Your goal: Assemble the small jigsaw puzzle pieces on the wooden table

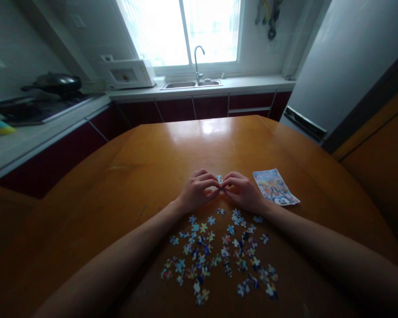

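My left hand (201,190) and my right hand (240,190) meet over the wooden table, fingertips pinched together on jigsaw puzzle pieces (219,179). A pale blue part of these pieces shows between the hands; the rest is hidden by the fingers. Closer to me, between my forearms, many loose puzzle pieces (205,249) lie scattered, blue, white, yellow and dark ones among them. One small piece (220,211) sits just below my hands. To the right of my right hand lies a printed picture sheet (274,187) with colourful cartoon figures.
The brown wooden table (152,154) fills the foreground. Behind it runs a counter with a sink (182,85), a tap (197,62) and a white microwave (129,73). A pan (58,81) is on the stove at left; a fridge (345,57) stands at right.
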